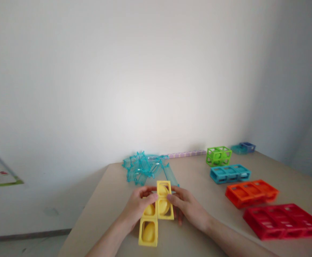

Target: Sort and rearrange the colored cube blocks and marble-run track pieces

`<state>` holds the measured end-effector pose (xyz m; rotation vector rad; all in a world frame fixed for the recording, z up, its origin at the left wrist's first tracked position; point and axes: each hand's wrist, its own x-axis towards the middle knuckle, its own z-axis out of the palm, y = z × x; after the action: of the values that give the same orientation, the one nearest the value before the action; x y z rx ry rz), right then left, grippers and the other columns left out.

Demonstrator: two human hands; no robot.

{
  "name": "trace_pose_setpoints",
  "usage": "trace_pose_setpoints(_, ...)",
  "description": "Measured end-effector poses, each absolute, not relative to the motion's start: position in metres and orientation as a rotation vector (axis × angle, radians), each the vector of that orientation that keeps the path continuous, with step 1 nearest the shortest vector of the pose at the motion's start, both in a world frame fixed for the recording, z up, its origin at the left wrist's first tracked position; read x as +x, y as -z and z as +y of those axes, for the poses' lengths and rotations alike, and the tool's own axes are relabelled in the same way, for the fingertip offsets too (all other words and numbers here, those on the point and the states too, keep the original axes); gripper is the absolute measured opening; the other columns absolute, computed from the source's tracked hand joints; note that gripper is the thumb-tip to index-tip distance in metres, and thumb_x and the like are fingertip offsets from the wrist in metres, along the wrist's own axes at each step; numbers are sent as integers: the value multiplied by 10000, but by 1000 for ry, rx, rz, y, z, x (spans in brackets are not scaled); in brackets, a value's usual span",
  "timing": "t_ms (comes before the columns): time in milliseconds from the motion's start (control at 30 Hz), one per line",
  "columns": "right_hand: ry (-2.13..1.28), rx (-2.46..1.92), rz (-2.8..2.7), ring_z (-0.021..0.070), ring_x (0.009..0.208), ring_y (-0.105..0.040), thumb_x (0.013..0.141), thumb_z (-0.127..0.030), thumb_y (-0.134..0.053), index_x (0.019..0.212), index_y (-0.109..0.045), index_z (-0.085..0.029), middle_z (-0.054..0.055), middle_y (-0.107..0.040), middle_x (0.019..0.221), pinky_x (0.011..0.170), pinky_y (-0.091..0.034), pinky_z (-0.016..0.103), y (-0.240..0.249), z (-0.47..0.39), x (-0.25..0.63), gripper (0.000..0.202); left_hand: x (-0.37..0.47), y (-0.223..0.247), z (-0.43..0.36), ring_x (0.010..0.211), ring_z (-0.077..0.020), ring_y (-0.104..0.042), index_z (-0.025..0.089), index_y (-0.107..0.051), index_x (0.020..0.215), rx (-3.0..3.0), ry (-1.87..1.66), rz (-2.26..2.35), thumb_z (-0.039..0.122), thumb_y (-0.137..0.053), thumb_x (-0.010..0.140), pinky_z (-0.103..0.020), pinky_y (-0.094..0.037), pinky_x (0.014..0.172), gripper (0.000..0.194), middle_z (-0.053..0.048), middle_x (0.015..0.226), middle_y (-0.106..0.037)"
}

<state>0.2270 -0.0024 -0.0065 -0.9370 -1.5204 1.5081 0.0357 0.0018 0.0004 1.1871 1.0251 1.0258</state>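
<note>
In the middle foreground is a yellow block piece (148,233) made of several square open frames in a stepped shape, with rounded yellow parts inside. My left hand (137,206) grips it from the left, thumb on the upper face near the step. From the right, my right hand (189,207) holds the upper column, thumb against its side and fingers partly hidden behind it. Both hands are closed on this one piece, which sits just over the near part of the table.
On the table (104,200) to the right stand a green frame block (218,156), a blue one (230,174), an orange one (252,192) and a red one (283,220). Clear teal plastic pieces (145,167) lie in a heap behind my hands. A purple patterned strip (188,154) runs along the wall.
</note>
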Motion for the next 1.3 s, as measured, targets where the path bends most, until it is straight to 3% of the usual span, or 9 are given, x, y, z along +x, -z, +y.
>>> trace_pose_setpoints(200, -1457, -920, -1487, 92, 472, -523, 822, -514, -584, 1093, -571, -128, -11, -584, 635, 383, -441, 178, 9, -2, 228, 472, 33, -5, -3, 775, -207, -659, 112, -675, 1002, 1162, -892, 977, 322, -720, 721, -291, -492, 721, 353, -89, 850, -710)
trace_pose_setpoints(433, -1341, -908, -1427, 106, 484, -549, 805, -533, -596, 1158, -523, -137, 15, -638, 719, 411, -446, 208, 9, 3, 228, 536, 30, -1, -3, 753, -197, -657, 178, -499, 1208, 1109, -855, 860, 261, -781, 669, -352, -529, 714, 614, -99, 1027, -667)
trace_pose_setpoints(767, -1260, -875, -1388, 166, 672, -604, 806, -476, -620, 1157, -479, -168, 46, -643, 835, 470, -497, 238, 9, 6, 232, 488, 33, -9, 2, 625, -168, -643, 145, -579, 961, 864, -1052, 920, 333, -723, 738, -331, -559, 635, 325, -34, 776, -647)
trace_pose_setpoints(900, -1317, -873, -1358, 158, 624, -592, 807, -465, -617, 1144, -480, -161, 36, -632, 786, 474, -496, 245, 6, 4, 233, 474, 28, -12, 5, 713, -153, -655, 179, -570, 1019, 704, -1146, 861, 200, -676, 764, -282, -549, 666, 277, -26, 851, -663)
trace_pose_setpoints(1000, -1323, -808, -1402, 177, 712, -608, 830, -411, -603, 1170, -472, -178, 61, -638, 881, 495, -492, 238, 2, -1, 234, 432, 27, -14, 4, 824, -182, -670, 175, -563, 1071, 669, -1114, 751, 112, -635, 750, -325, -545, 772, 335, -51, 940, -677)
trace_pose_setpoints(1167, -1103, -700, -1639, 222, 980, -594, 812, -225, -625, 1138, -518, -213, 102, -595, 1143, 737, -522, 303, -6, -13, 239, 344, 29, -15, 2, 877, -220, -679, 182, -524, 1132, 734, -1074, 726, 106, -640, 754, -370, -543, 798, 403, -83, 1019, -681)
trace_pose_setpoints(1300, -819, -576, -1867, 250, 1112, -554, 806, -137, -595, 1119, -540, -223, 123, -573, 1210, 900, -469, 368, -13, -20, 241, 329, 27, -14, 4, 825, -200, -683, 180, -516, 1110, 720, -1104, 753, 113, -636, 763, -345, -551, 758, 373, -76, 973, -689)
